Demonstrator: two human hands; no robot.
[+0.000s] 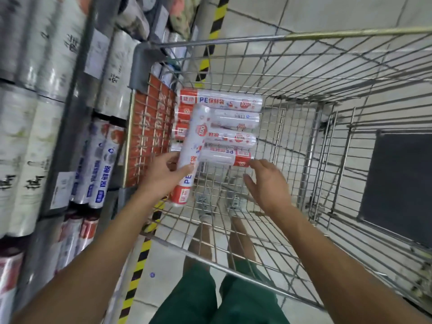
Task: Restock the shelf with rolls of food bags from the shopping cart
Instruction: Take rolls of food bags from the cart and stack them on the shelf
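The left hand's fingers and thumb were curled round a held roll, which stood slanted above the others inside the cart. The right hand was spread and relaxed and held nothing. Its fingertips were at the red end of the near roll, though I could not tell whether they touched it.

By my reading, the work was in the picking stage: one roll was in hand but not yet over the shelf on the left. At least four rolls lay side by side against the cart's left wall, with a few more partly hidden under them, so much was left to do. Red-ended rolls on a low shelf tier may have been the same goods, but they were too blurred to be sure.

The top roll read "PE保鲜袋" in blue, with a red "100" badge. The white brand mark on its red end was too small to read. The held roll showed "PE" and "100", and the near roll bore the same print upside down. The blue rolls on the shelf read "保鲜膜".
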